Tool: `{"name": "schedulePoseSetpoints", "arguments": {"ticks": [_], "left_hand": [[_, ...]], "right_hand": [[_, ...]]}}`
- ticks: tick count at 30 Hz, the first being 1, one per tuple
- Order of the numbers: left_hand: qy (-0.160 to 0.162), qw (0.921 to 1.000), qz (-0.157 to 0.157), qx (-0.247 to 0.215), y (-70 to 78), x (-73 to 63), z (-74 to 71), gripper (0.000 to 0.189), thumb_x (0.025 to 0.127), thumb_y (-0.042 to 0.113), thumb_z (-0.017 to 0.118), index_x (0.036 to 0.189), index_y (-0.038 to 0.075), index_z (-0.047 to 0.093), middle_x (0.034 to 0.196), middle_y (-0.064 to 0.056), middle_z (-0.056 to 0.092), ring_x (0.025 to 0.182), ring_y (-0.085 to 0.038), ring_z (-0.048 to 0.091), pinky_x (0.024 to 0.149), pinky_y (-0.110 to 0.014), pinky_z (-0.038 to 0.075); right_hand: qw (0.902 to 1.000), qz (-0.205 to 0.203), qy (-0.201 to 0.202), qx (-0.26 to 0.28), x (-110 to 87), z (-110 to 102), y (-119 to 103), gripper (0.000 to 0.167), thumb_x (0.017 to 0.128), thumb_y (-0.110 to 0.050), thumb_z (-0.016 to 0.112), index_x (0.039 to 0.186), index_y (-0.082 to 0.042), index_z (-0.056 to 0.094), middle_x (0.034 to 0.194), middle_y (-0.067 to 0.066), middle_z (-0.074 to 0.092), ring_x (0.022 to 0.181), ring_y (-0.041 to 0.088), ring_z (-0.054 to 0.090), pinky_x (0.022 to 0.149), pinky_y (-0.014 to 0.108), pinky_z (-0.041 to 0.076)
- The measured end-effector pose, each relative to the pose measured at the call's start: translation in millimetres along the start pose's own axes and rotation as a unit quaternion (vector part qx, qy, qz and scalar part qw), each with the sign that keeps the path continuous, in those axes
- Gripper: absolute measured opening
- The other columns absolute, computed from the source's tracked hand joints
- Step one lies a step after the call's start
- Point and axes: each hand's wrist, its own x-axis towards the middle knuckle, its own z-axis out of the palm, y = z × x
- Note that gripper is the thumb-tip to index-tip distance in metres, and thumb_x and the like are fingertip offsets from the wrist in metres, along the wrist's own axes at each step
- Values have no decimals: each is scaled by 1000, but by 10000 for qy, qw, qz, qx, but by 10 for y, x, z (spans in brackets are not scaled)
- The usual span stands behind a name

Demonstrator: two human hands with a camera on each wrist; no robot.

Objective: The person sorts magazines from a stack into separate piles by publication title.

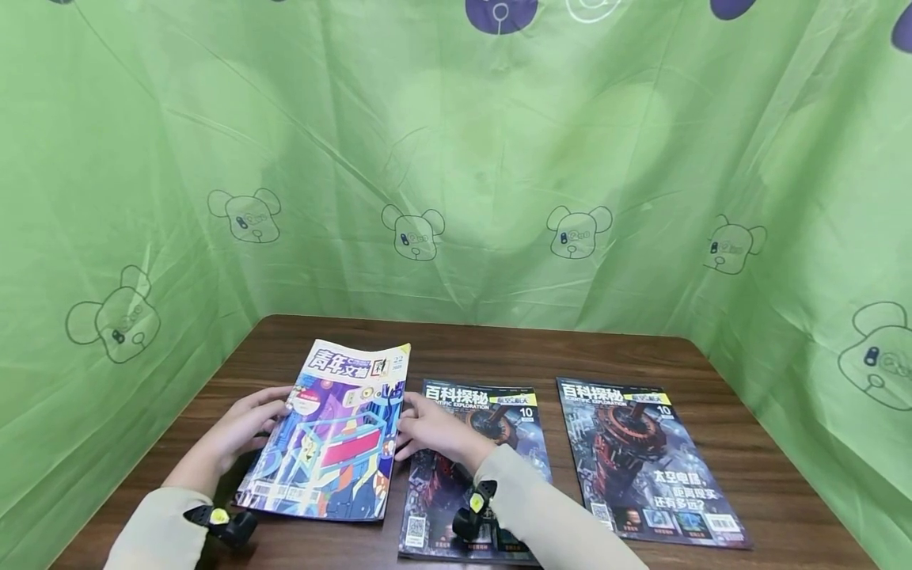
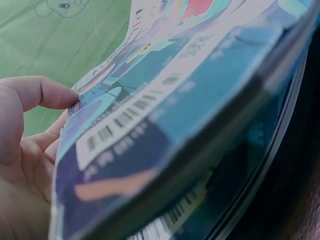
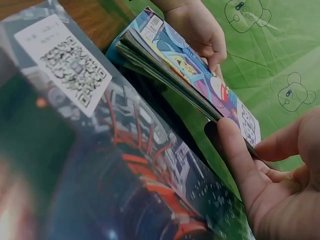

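A purple and blue magazine (image 1: 335, 443) is held at the left of the table between both hands. My left hand (image 1: 245, 431) pinches its left edge, with the thumb on the cover and the other fingers partly hidden beneath. My right hand (image 1: 438, 431) grips the right edge, thumb and fingers on either side of the page edges in the right wrist view. Below the bent upper magazine (image 2: 135, 120), the left wrist view shows another barcoded cover (image 2: 175, 212). A dark science magazine (image 1: 456, 483) lies under my right forearm, partly covered by it.
Right of the forearm, a second dark science magazine (image 1: 651, 467) with the same cover lies flat on the brown wooden table (image 1: 492, 348). Green curtains (image 1: 499, 158) with bear outlines enclose the table at the back and sides.
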Motion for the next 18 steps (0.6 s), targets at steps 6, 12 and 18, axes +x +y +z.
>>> {"name": "schedulePoseSetpoints", "arguments": {"ticks": [6, 12, 18], "left_hand": [[128, 9999, -20, -30, -36, -6, -56, 64, 99, 27, 57, 154, 3, 34, 114, -11, 64, 94, -23, 59, 76, -38, 54], [268, 9996, 13, 4, -76, 10, -96, 64, 100, 29, 57, 153, 2, 35, 114, -8, 64, 95, -21, 58, 76, -36, 54], [330, 9993, 153, 49, -108, 49, -94, 62, 100, 30, 58, 151, 1, 38, 110, -6, 66, 91, -20, 59, 74, -37, 55]], "right_hand": [[9999, 3, 95, -103, 55, 72, 4, 65, 98, 5, 47, 155, 7, 18, 105, 19, 59, 74, 26, 67, 68, 39, 62], [9997, -29, 113, -207, 136, 109, 45, 62, 99, 5, 45, 155, 6, 19, 103, 17, 61, 77, 29, 70, 66, 39, 62], [9992, -95, 261, -291, 218, 117, 71, 59, 96, 7, 45, 151, 10, 25, 94, 17, 62, 71, 26, 69, 62, 38, 62]]}}
